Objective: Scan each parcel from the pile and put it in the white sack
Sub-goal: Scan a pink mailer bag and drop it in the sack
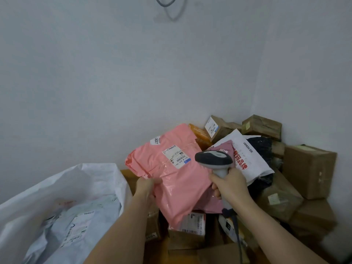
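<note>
Pale grey wall (114, 73) behind; a grey cable (171, 8) hangs on it.

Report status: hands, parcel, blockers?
Left hand grips pink parcel, label up. Right hand holds scanner aimed at label. White sack open at left. No blockers seen.

Pink parcel (171, 174) with white label (176, 156); grey scanner (214, 159); white sack (47, 189); brown boxes (308, 170); pale grey wall (114, 73).

The left hand (146, 185) grips a pink parcel (171, 174); the right hand (229, 185) holds a scanner (214, 159).
</note>
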